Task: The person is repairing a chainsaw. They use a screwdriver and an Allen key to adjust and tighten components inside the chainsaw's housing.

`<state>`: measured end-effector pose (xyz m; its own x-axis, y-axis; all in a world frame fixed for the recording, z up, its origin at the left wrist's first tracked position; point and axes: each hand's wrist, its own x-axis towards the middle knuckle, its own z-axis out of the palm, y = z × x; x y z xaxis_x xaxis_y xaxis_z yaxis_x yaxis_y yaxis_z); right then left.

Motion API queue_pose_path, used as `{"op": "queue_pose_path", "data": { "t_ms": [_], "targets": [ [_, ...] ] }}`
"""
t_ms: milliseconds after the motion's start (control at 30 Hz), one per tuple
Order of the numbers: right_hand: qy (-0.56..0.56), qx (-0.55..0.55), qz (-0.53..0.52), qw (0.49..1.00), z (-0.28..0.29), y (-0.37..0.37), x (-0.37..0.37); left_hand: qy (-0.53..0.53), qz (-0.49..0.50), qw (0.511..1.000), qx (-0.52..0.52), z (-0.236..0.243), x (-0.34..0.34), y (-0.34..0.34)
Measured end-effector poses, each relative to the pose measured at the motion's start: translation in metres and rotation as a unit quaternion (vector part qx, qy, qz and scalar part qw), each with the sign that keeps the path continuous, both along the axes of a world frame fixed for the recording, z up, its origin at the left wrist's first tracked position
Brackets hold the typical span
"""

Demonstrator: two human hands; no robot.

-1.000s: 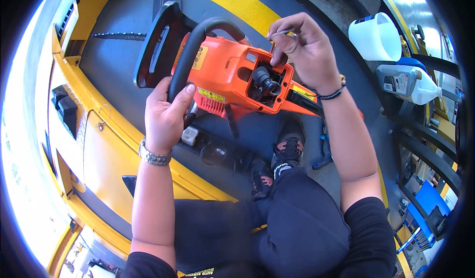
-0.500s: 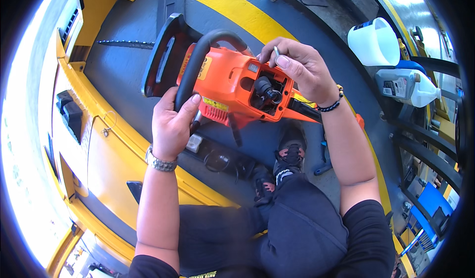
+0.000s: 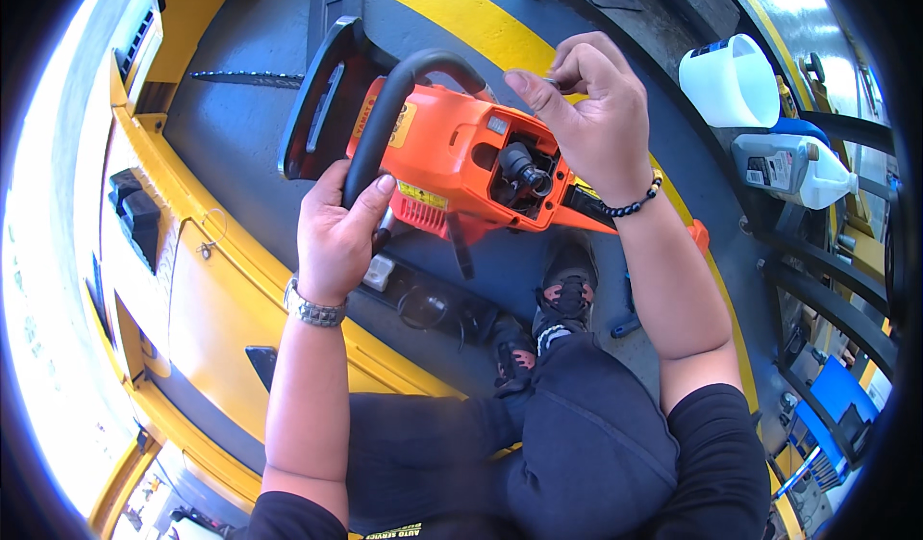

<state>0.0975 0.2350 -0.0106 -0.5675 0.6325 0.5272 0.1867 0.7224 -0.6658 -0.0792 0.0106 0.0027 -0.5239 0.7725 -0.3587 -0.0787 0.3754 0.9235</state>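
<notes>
An orange chainsaw [image 3: 433, 146] lies tilted in front of me. Its chain and bar [image 3: 245, 78] point to the far left, behind a black front hand guard [image 3: 312, 107]. My left hand [image 3: 332, 237] is wrapped round the lower end of the black front handle [image 3: 363, 160]. In the upper body an uncovered compartment shows a black rubber boot [image 3: 519, 165] and a ring-shaped metal part beside it. My right hand [image 3: 601, 107] is raised above the saw's right side, apart from it. Thumb and fingers pinch a small metal piece [image 3: 553, 83], mostly hidden; its kind cannot be told.
Yellow metal bodywork [image 3: 221, 300] runs along my left. A white plastic tub [image 3: 731, 83] and a translucent jug [image 3: 793, 170] stand at the right by black rails [image 3: 827, 300]. Below the saw are my shoes [image 3: 569, 295] and a dark-handled tool [image 3: 625, 328] on the floor.
My right hand has lifted slightly up and away from the saw, turning the pinched metal piece. The saw has shifted a little, still in my left hand.
</notes>
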Motion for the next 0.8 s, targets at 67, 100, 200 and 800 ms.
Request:
{"op": "queue_pose_path", "data": {
  "t_ms": [67, 100, 200, 800],
  "targets": [
    [-0.065, 0.058, -0.040, 0.995, 0.009, -0.002, 0.001, 0.002, 0.000, 1.000, 0.000, -0.002, -0.001, -0.002],
    [-0.096, 0.087, -0.060, 0.990, 0.013, -0.004, 0.001, 0.003, 0.000, 1.000, -0.001, -0.002, -0.002, -0.003],
    [-0.182, 0.109, -0.063, 0.975, 0.026, -0.006, 0.004, -0.006, 0.010, 1.000, 0.012, -0.002, 0.000, -0.002],
    [-0.159, -0.530, 0.106, 0.826, 0.034, 0.034, 0.019, 0.003, 0.002, 1.000, -0.002, -0.001, 0.000, -0.001]
  ]
}}
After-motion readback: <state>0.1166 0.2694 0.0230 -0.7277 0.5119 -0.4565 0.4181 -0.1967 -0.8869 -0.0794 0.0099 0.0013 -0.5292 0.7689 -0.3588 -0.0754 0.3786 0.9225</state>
